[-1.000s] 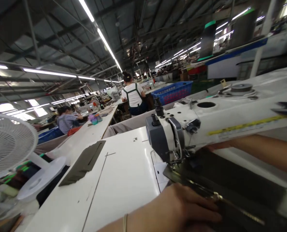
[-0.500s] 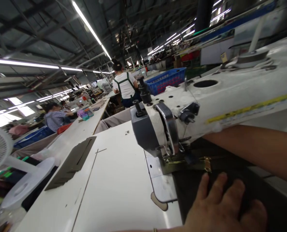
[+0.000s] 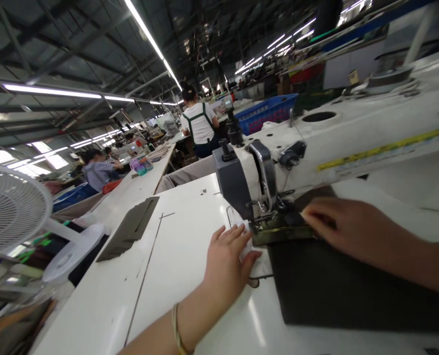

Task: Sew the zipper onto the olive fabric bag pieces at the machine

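White plastic fills the far left: a desk fan [image 3: 14, 209] on a round base, well to the left of both hands. Further right, a stack of dark cut pieces [image 3: 128, 229] lies flat on the white desk [image 3: 182, 256], apart from the hands. Behind, other people sit at their own benches, one in a striped shirt [image 3: 95, 170], one in a white top with dark straps [image 3: 199, 123], with a blue basket [image 3: 267, 113] beyond.

Next comes the left hand [image 3: 229, 259], palm down and fingers spread flat on the desk and the metal plate just left of the needle area. Its grip is open, holding nothing. Immediately to its right stands the sewing machine [image 3: 264, 172], its grey head over the presser foot [image 3: 269, 217].

Under that foot sits the near edge of the dark fabric panel [image 3: 334, 286], with a brass-coloured zipper strip [image 3: 278, 231] running along it. The panel spreads right and toward the viewer, directly between the two hands. The right hand [image 3: 347, 231] rests on top of the fabric, just right of the foot, fingertips pressed flat on the strip rather than pinching it, so this grip is also open.

A likely risk: both hands' fingertips lie very near the needle, so a slip could bring them under it. Uneven pressure from the right hand could also skew the panel and send the seam off the zipper.
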{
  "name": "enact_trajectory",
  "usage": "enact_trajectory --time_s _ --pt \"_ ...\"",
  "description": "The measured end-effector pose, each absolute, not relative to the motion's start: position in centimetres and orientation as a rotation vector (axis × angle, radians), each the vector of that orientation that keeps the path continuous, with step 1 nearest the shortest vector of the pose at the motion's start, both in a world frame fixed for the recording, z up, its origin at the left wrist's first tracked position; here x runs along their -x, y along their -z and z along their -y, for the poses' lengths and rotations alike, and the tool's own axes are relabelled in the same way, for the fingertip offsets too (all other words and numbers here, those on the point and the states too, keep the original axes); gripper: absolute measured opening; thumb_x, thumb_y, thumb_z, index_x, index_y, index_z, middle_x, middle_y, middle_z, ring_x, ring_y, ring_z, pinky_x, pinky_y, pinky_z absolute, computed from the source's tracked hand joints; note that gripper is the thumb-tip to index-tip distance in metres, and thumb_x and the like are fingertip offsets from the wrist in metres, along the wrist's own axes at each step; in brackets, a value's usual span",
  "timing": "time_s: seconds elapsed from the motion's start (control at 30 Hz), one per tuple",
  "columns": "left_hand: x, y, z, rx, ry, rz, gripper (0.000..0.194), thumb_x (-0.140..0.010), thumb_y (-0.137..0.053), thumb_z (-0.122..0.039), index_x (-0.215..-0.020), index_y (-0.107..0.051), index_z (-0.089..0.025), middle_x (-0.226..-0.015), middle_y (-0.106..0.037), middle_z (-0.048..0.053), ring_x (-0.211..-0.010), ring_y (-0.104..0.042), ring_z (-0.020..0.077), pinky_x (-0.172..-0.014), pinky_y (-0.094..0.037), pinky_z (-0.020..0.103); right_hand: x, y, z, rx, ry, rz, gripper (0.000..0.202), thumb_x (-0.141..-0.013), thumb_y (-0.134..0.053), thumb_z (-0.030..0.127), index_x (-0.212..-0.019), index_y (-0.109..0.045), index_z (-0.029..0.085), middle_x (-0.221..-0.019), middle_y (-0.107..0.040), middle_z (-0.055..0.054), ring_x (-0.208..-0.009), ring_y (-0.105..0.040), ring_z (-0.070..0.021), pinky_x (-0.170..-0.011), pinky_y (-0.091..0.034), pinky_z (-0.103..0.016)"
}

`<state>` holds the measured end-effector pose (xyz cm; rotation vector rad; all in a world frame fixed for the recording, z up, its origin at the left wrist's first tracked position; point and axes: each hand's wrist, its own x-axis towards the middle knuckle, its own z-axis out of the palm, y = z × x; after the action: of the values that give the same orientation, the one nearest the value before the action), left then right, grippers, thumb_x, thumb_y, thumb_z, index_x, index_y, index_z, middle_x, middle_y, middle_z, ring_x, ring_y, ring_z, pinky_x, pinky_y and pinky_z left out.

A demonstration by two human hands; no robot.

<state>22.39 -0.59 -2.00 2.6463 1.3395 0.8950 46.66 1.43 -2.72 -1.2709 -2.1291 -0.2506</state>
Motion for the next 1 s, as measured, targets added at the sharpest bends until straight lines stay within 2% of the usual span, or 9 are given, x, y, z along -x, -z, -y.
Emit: enact_trajectory --time_s 0.07,0.13,0.23,0.43,0.83,1.0 --pt "-22.4 2.8 -0.4 -2.708 -0.895 -1.291 0.012 -0.081 -0.067 -0.013 -0.091 -0.068 -0.018 -0.104 -0.07 0.009 -0.099 -0.065 0.0247 -0.101 -0.043 0.05 -44.7 3.3 -1.0 1.084 0.357 2.196 0.025 -0.093 -0.043 0.019 -0.083 -0.065 0.016 -0.081 -0.067 -0.006 -0.072 -0.062 -0.016 -0.068 -0.052 -0.031" --pt "-23.0 3.5 -0.9 -2.737 -0.926 -1.263 0.009 -0.082 -0.064 -0.01 -0.08 -0.068 -0.018 -0.096 -0.072 0.007 -0.093 -0.068 0.0208 -0.103 -0.043 0.045 -43.1 4.0 -0.6 0.939 0.46 2.211 0.03 -0.092 -0.038 0.011 -0.092 -0.067 0.012 -0.092 -0.069 -0.01 -0.081 -0.064 -0.0196 -0.076 -0.054 -0.034" --pt "-23.6 3.9 -0.9 -2.757 -0.929 -1.277 0.01 -0.084 -0.062 -0.011 -0.079 -0.067 -0.018 -0.094 -0.072 0.006 -0.092 -0.068 0.0192 -0.101 -0.045 0.042 -42.3 4.9 -1.1 0.846 0.418 2.248 0.033 -0.089 -0.036 0.005 -0.094 -0.068 0.01 -0.097 -0.07 -0.011 -0.086 -0.066 -0.0192 -0.079 -0.055 -0.032" --pt "-23.2 4.2 -1.2 -2.801 -0.976 -1.171 0.014 -0.088 -0.056 -0.013 -0.081 -0.066 -0.018 -0.095 -0.071 0.008 -0.093 -0.068 0.0201 -0.095 -0.051 0.039 -42.8 5.7 -2.2 0.864 0.222 2.294 0.031 -0.085 -0.041 0.006 -0.101 -0.066 0.012 -0.109 -0.067 -0.011 -0.099 -0.064 -0.021 -0.086 -0.054 -0.034" --pt "-24.0 3.8 -1.0 -2.886 -0.958 -1.14 0.016 -0.088 -0.052 -0.01 -0.077 -0.061 -0.015 -0.088 -0.071 0.009 -0.088 -0.068 0.0224 -0.089 -0.053 0.038 -43.0 5.1 -2.4 0.814 0.188 2.348 0.033 -0.083 -0.039 0.002 -0.098 -0.066 0.013 -0.104 -0.068 -0.011 -0.091 -0.065 -0.0193 -0.08 -0.056 -0.031" --pt "-23.8 4.0 -1.5 -2.897 -0.96 -1.109 0.016 -0.089 -0.05 -0.01 -0.078 -0.061 -0.015 -0.089 -0.07 0.01 -0.088 -0.067 0.0222 -0.09 -0.053 0.04 -42.9 4.9 -2.6 0.847 0.11 2.366 0.033 -0.084 -0.038 0.003 -0.101 -0.065 0.012 -0.101 -0.068 -0.011 -0.094 -0.065 -0.0212 -0.081 -0.055 -0.034"
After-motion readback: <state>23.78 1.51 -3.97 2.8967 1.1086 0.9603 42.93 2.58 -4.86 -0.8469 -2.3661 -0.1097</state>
